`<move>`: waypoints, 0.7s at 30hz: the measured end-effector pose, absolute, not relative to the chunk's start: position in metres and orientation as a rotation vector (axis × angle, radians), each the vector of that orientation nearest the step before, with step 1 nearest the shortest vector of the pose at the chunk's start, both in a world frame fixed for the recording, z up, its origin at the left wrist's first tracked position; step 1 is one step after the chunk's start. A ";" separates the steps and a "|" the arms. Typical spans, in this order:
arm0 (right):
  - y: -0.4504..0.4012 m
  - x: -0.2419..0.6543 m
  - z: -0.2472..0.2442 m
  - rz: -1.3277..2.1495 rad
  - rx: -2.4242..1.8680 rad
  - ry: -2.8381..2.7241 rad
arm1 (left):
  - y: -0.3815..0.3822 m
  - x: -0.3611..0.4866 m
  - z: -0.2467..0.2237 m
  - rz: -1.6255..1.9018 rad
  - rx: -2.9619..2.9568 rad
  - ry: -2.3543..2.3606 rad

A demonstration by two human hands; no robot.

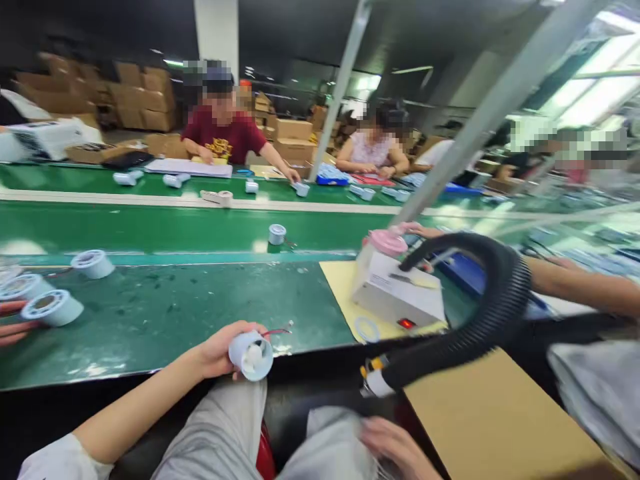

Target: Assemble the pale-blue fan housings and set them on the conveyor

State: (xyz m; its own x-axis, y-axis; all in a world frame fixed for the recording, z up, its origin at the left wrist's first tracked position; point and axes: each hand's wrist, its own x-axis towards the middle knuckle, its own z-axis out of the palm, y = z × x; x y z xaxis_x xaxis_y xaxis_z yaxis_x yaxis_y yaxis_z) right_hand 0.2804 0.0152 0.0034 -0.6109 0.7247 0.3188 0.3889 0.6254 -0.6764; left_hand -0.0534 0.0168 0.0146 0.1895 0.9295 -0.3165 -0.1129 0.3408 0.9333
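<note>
A light blue round housing [251, 355] with a white fan inside and thin red wires is gripped by my left hand [223, 351], just past the near edge of the green table [165, 320]. Low in the view, my right hand [395, 445] is blurred over my lap; its fingers are smeared by motion. To the right, a white box-shaped device [397, 287] with a red switch stands on a yellow sheet [335, 287], and a pale ring [367, 329] lies in front of it.
More housings [93, 265] stand at the left beside another person's hand [17, 327]. One housing [277, 233] sits on the green belt [200, 227]. A thick black hose [480, 327] curves at the right above a cardboard box [505, 420]. People work opposite.
</note>
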 end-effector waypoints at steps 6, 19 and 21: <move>-0.001 0.230 -0.008 -0.016 -0.997 -2.420 | 0.017 -0.002 0.017 0.596 1.198 0.992; -0.010 0.225 0.000 1.268 -1.103 -1.908 | -0.006 -0.002 -0.010 0.862 1.779 1.101; -0.012 0.226 0.000 1.258 -1.126 -1.857 | -0.006 -0.004 -0.013 0.838 1.803 1.075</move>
State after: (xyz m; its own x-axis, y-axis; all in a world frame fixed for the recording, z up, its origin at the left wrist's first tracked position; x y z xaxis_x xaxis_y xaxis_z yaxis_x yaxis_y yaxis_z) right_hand 0.2262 -0.0124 0.0003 -0.4431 0.8960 0.0304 0.3041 0.1822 -0.9350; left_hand -0.0042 -0.0058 -0.0130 0.4053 0.9066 0.1172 0.3346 -0.2664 0.9039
